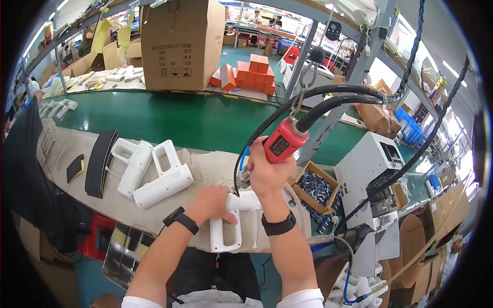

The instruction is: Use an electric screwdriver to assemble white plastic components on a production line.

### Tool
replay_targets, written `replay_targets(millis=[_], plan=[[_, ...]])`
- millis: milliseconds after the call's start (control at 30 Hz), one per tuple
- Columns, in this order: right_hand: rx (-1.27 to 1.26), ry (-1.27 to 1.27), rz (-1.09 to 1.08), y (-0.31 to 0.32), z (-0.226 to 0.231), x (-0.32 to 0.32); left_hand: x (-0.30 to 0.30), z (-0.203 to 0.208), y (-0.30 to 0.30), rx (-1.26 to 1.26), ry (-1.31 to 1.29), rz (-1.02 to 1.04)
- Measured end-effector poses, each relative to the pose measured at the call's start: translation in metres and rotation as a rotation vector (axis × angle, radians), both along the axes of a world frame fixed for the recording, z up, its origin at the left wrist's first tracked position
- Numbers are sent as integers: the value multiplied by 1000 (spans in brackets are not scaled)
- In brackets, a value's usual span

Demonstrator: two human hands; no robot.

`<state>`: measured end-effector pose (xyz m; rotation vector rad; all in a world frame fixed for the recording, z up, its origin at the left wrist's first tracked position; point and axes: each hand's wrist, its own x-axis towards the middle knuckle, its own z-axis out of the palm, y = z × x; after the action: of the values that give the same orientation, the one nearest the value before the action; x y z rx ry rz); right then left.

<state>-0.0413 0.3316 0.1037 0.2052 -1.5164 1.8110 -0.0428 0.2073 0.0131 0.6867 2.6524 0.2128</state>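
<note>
My right hand (269,177) is wrapped round a red power screwdriver (287,139), which hangs from a metal hook with a black cable at its top. Its tip is mostly hidden behind my hand. Below it, a white gun-shaped plastic housing (217,238) lies on the cloth-covered bench edge, its looped handle toward me. My left hand (209,201) grips this housing where the handle meets the body, thumb across the white plastic. A thin white cord (254,233) trails beside the handle. Two similar white housings, one (136,167) and another (164,182), lie to the left.
A black foam strip (100,163) and a small black pad (75,168) lie far left. On the right stand an open carton (328,209) of small blue parts and a white machine (367,159). Beyond the bench runs a green conveyor (174,115), with a large carton (179,46) and orange boxes (249,77) behind.
</note>
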Motion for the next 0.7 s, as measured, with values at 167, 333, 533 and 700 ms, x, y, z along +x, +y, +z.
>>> replay_targets(millis=[167,333,533,700], plan=[[-25,-37,43,-9,-4,-6,-1,-6,-4,76,33,-4],[68,-170,41,-15,-19,-13,-4,-26,-6,84,117,-61],[113,-135,44,-20,-28,-12,-4,-37,-6,178,50,71],[60,-64,8,-6,-10,7,4,-9,-3,243,64,49]])
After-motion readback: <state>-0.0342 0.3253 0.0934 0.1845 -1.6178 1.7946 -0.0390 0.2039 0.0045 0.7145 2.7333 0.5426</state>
